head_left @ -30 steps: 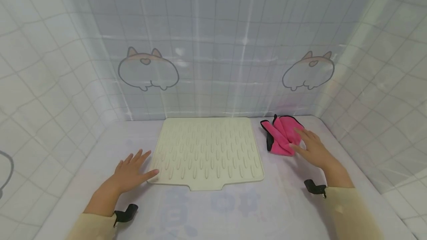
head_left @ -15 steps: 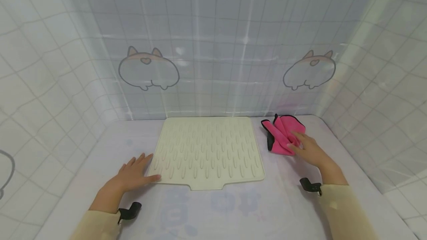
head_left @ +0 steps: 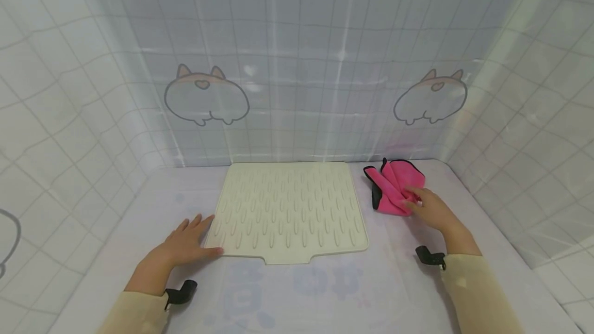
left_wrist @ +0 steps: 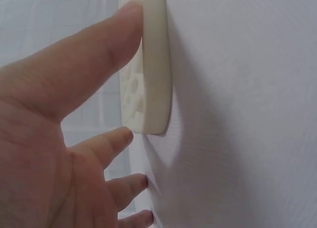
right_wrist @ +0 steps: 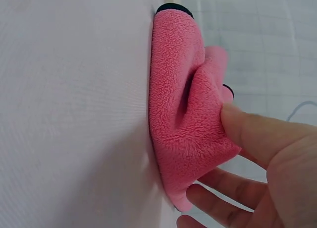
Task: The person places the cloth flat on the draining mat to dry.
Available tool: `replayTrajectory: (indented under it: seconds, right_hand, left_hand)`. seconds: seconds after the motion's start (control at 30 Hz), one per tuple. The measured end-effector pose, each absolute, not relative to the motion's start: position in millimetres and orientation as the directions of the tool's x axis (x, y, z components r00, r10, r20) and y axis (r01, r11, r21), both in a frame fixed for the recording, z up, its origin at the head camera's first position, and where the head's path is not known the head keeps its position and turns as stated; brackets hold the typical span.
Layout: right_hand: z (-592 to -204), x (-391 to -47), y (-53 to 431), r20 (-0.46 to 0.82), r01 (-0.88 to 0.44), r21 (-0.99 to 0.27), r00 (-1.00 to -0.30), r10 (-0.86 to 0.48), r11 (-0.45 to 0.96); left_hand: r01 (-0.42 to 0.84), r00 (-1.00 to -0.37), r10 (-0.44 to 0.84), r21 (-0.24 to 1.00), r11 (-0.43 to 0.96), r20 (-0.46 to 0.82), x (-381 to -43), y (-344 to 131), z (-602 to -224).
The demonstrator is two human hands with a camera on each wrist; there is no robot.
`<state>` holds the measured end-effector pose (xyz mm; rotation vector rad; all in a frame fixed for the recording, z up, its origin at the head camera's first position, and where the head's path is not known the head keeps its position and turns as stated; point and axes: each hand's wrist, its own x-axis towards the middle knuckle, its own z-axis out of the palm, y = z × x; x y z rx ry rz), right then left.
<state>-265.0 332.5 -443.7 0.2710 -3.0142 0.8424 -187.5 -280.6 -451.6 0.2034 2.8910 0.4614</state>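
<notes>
A pale cream mat (head_left: 286, 210) with rows of raised oval ridges and a front tab lies flat on the table, close to the back wall. My left hand (head_left: 183, 244) is spread at its front left corner. In the left wrist view the thumb (left_wrist: 111, 39) lies over the mat's edge (left_wrist: 157, 64), the other fingers straight and apart. Right of the mat sits a crumpled pink cloth (head_left: 392, 187) with black edging. My right hand (head_left: 433, 207) pinches its near right part; in the right wrist view the thumb presses the plush cloth (right_wrist: 181, 94), fingers curled below it.
White sheeting with a grid print and cartoon dog shapes forms the back wall (head_left: 301, 92) and both side walls. Pale blue prints mark the white table surface (head_left: 325, 298) in front of the mat. Black wrist mounts (head_left: 181, 291) are strapped at both cuffs.
My left hand has moved right, up to the mat's corner. My right hand has come down onto the cloth, and its fingers have drawn in on it. The mat stays put.
</notes>
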Motion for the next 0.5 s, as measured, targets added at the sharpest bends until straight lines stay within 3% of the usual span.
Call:
replayTrajectory:
  seconds: [0.5]
  right_hand:
    - [-443.8,-269.6,331.5,0.105,-0.155,-0.468,-0.987,-0.12,0.87]
  left_hand:
    - [0.095,-0.965,0.17,0.338,0.936,-0.2,-188.7,-281.7,-452.0]
